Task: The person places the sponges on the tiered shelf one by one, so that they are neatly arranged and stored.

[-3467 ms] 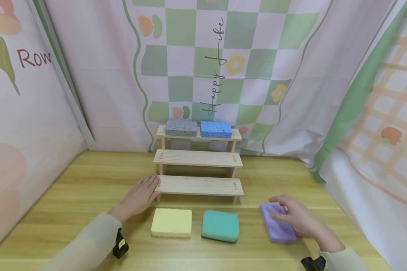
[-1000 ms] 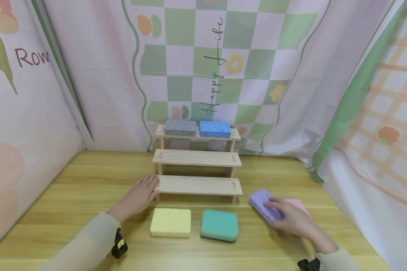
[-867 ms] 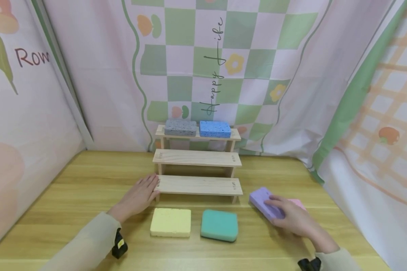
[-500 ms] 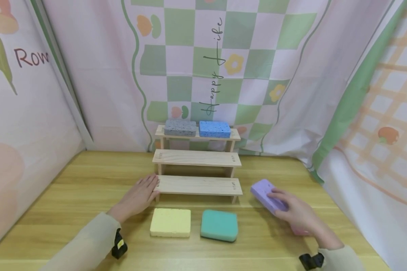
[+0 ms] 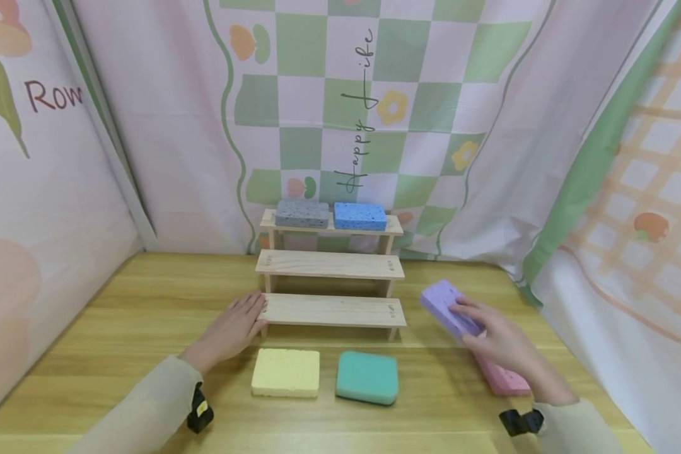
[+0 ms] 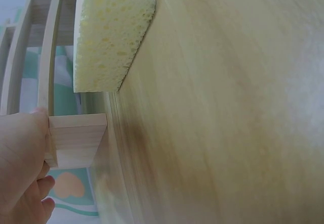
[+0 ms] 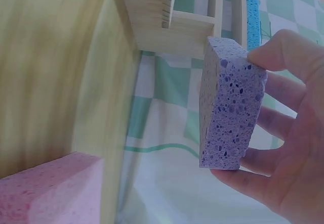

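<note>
My right hand (image 5: 502, 340) holds a purple sponge (image 5: 448, 308) above the table at the right. In the right wrist view, thumb and fingers pinch the sponge (image 7: 230, 107) by its edges, and it is tilted. Below that hand lies a pink sponge (image 5: 502, 377), partly hidden by it. My left hand (image 5: 229, 331) grips the left end of the lowest step of a three-step wooden stand (image 5: 331, 310), thumb at the front edge. A grey sponge (image 5: 302, 214) and a blue sponge (image 5: 360, 216) sit side by side on the top step.
In front of the stand, a yellow sponge (image 5: 286, 373) and a teal sponge (image 5: 367, 378) lie on the wooden table (image 5: 164, 296). Patterned curtains (image 5: 176, 126) enclose the back and both sides.
My right hand has taken hold of the purple sponge and lifted it off the table, away from the pink one. The left hand stays in place on the stand.
</note>
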A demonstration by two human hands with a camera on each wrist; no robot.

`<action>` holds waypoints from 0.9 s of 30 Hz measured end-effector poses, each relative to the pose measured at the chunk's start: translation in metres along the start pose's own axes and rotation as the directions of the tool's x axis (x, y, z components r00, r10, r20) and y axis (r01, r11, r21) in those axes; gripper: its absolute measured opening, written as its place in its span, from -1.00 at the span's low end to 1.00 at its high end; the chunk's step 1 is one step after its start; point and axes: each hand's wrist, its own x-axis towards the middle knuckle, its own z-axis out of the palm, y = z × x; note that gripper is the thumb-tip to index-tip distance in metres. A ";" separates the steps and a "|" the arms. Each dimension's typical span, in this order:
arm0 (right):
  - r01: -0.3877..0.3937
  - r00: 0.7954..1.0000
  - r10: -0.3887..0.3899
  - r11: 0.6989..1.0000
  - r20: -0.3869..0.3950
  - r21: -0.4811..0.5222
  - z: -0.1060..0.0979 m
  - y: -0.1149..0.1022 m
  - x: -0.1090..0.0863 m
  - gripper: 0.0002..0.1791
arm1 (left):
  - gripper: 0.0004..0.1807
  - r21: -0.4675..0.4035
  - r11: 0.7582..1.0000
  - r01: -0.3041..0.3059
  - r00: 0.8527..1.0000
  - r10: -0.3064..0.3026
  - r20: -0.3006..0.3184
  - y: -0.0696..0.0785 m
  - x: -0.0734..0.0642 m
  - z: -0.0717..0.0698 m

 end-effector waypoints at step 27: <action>0.162 0.986 -0.163 0.986 0.027 0.027 -0.008 -0.037 0.046 -0.47 | -0.40 0.020 1.000 -0.007 1.000 0.008 -0.001 -0.002 0.000 0.002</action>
